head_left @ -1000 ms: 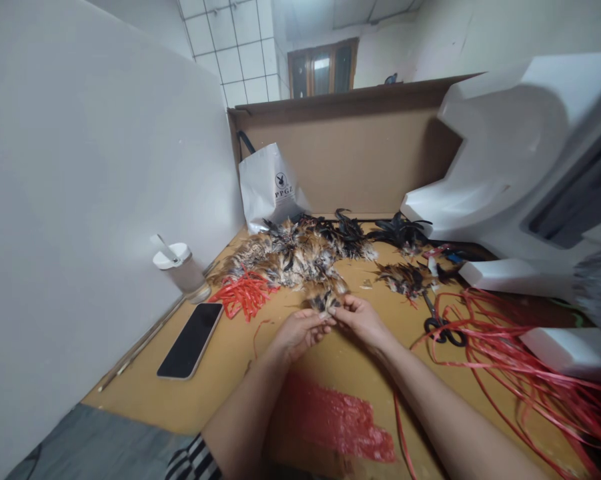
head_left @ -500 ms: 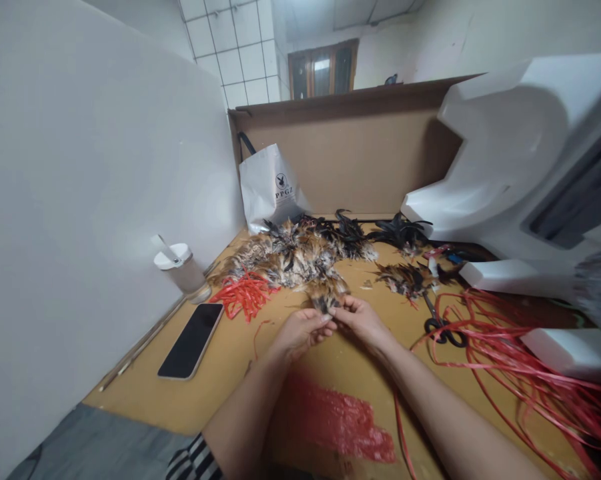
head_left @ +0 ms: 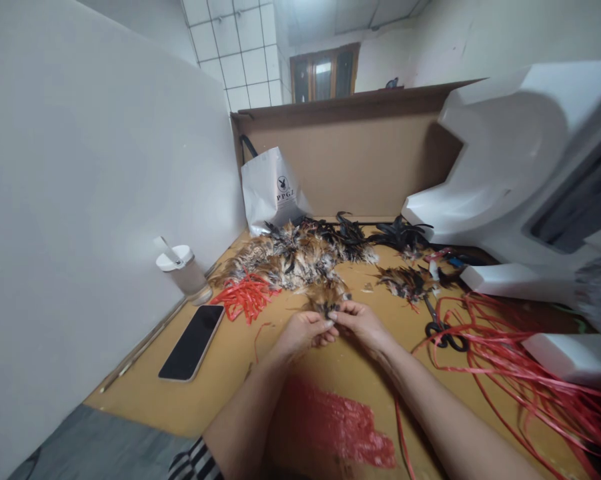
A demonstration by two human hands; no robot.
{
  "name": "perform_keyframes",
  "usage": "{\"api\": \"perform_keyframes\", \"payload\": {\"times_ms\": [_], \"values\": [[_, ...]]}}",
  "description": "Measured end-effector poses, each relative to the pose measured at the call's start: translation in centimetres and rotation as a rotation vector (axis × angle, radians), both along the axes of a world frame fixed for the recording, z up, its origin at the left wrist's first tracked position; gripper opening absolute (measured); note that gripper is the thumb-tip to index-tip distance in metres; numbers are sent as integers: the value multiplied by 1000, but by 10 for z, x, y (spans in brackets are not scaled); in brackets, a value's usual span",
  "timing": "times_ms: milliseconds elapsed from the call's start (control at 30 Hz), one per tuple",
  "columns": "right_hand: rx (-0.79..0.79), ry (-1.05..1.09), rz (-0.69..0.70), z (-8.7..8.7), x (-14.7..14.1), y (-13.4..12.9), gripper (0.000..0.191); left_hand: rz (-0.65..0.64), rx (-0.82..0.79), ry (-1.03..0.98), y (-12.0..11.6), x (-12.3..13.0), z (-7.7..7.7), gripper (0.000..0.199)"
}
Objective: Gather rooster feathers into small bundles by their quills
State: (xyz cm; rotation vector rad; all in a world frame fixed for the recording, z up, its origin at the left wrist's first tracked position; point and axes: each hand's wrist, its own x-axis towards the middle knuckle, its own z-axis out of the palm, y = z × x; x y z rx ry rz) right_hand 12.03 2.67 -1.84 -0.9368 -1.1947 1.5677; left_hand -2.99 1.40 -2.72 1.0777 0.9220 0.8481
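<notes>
Between my two hands is a small bunch of brown and black feathers (head_left: pixel 325 293), its tips pointing away from me. My left hand (head_left: pixel 307 331) pinches the near end of the bunch, fingers curled under it. From the other side my right hand (head_left: pixel 356 321) closes thumb and forefinger on the same end, touching the left thumb. Just beyond the hands spreads a large heap of brown, white and black feathers (head_left: pixel 290 257). Short red plastic strips (head_left: pixel 245 297) lie in a pile to the left of the heap.
A phone (head_left: pixel 192 343) and a lidded cup (head_left: pixel 186 273) stand at the left by a pale panel. On the right are black-handled scissors (head_left: pixel 445 335), a feather bundle (head_left: pixel 405 280), long red strips (head_left: pixel 520 373) and white foam blocks (head_left: pixel 573 357). A white bag (head_left: pixel 270 187) leans at the back.
Both hands keep their pinch on the feather bunch, with only slight finger movement. The whole view has shifted down a little.
</notes>
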Motion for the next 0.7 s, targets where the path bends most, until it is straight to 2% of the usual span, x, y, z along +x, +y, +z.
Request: {"api": "perform_keyframes", "payload": {"times_ms": [200,533,700], "values": [[14,-26,-16,0,-2,-2,30,-40,49,90,1,-3,-1,32],[206,-356,36,0,4,3,26,-48,165,200,1,-2,-5,23],[229,-333,73,0,2,1,24,-16,231,199,1,0,-5,20]]}}
